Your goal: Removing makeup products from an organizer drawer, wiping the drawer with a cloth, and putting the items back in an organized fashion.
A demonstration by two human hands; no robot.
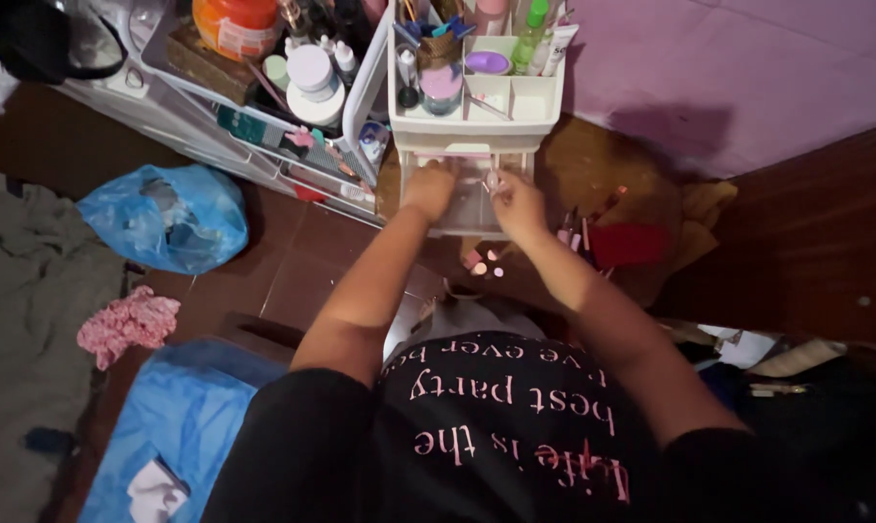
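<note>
Left hand (428,190) rests closed in the clear drawer (467,208) while right hand (517,203) pinches a small item (493,181), which could slip among floor clutter.

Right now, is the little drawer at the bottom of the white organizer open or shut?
Open. The clear drawer is pulled out from the white organizer, and the left hand and right hand are over it.
</note>
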